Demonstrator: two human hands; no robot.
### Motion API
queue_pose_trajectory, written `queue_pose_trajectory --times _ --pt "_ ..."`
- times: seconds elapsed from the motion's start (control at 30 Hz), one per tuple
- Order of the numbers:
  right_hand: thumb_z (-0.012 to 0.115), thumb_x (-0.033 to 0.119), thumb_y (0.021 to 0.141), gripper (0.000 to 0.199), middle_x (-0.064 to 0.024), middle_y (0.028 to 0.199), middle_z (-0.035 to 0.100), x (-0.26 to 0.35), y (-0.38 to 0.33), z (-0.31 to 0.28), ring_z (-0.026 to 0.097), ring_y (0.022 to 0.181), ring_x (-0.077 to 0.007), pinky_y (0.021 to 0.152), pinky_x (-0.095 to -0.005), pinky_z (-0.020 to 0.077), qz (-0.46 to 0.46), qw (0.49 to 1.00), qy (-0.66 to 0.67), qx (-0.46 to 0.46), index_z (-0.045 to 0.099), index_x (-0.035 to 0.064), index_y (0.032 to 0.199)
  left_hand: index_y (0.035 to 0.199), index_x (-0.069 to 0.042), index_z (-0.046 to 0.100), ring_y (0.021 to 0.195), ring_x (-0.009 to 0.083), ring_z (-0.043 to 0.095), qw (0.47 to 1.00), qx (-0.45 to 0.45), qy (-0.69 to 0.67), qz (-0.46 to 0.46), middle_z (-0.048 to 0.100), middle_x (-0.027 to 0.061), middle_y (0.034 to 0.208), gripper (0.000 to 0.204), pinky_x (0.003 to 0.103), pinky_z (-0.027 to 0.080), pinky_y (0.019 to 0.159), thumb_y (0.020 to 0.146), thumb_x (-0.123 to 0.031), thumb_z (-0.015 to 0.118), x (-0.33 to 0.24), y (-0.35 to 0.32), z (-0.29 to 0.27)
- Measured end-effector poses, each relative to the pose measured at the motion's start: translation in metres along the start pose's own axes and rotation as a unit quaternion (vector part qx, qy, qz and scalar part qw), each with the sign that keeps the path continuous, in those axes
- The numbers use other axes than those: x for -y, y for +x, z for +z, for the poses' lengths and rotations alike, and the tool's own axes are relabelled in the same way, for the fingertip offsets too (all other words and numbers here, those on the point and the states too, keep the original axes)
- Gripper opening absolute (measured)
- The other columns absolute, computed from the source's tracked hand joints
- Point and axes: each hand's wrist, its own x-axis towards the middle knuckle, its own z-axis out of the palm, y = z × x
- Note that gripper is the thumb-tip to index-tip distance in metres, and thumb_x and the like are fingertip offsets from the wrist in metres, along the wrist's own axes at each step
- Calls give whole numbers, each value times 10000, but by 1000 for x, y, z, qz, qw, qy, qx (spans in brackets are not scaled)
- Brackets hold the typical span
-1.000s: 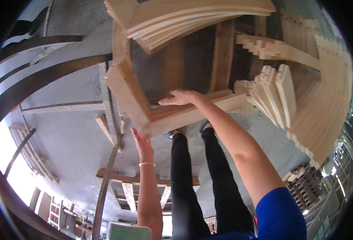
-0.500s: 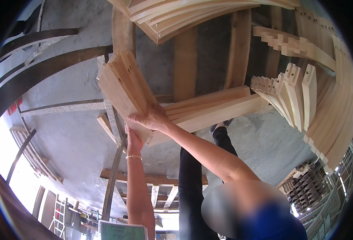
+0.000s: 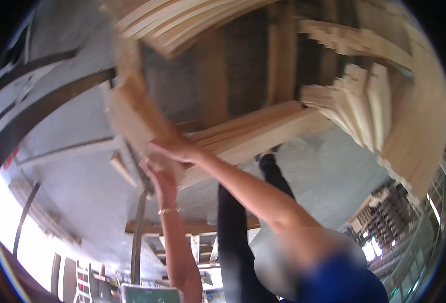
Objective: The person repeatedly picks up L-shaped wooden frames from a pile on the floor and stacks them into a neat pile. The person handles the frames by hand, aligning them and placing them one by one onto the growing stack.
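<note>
Pale wooden boards, blurred by motion, lean up and to the left between my hands. My right hand lies across them, thumb on the near face and fingers going round the far side, where they are hidden. Lower down, my left hand, with a beaded bracelet at the wrist, is closed round the lower end of the same boards. How many boards are held cannot be made out. Directly to the right of my hands, a low row of similar boards lies lengthwise on wooden slats.
Stacked boards stand at the far side. More fanned boards fill the right. Wide slats run beneath. Dark curved metal bars and a metal post stand left. A wooden pallet lies near my legs.
The whole view has shifted, so the scene sits further left and a little higher. The held boards have turned slightly and are now blurred, with both hands still on them.
</note>
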Motion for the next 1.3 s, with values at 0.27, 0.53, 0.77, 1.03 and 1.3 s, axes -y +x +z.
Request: queue_pose_trajectory --times 0.27,0.53,0.77,1.03,1.3 --pt "515 704 754 950 -293 1245 473 45 -34 -5 474 1168 -393 981 -417 387 8 993 -111 -47 288 7 1359 1167 53 455 908 145 526 905 -159 369 143 586 110 1014 581 296 455 800 885 -436 591 7 -4 -2" --pt "576 250 887 364 -131 1135 616 25 -232 -118 585 1060 -231 920 -315 438 -20 971 -97 -216 575 26 1175 1444 16 45 1319 298 300 789 -170 545 228 200 202 1474 860 382 280 1067 891 -355 589 -20 -81 32" --pt "507 330 880 229 -16 685 569 -83 -631 -344 532 566 -159 513 -313 450 190 636 220 -715 579 124 812 1387 -148 323 896 164 614 912 1 374 -170 622 48 1121 578 262 437 666 895 -319 572 45 -235 83" --pt "599 579 774 814 -201 1290 456 145 -572 -502 441 1209 -287 997 -446 355 -18 802 125 -584 386 -18 1284 1314 -174 434 944 189 610 904 -63 405 -121 613 69 1143 502 325 459 739 883 -388 575 25 -311 114" --pt "723 264 658 696 -137 1081 559 164 -554 -534 543 951 -223 794 -352 463 -85 766 38 -636 445 -36 1221 1278 -136 483 885 146 620 941 -18 334 -52 631 53 1090 457 262 466 684 885 -343 588 48 -336 136"
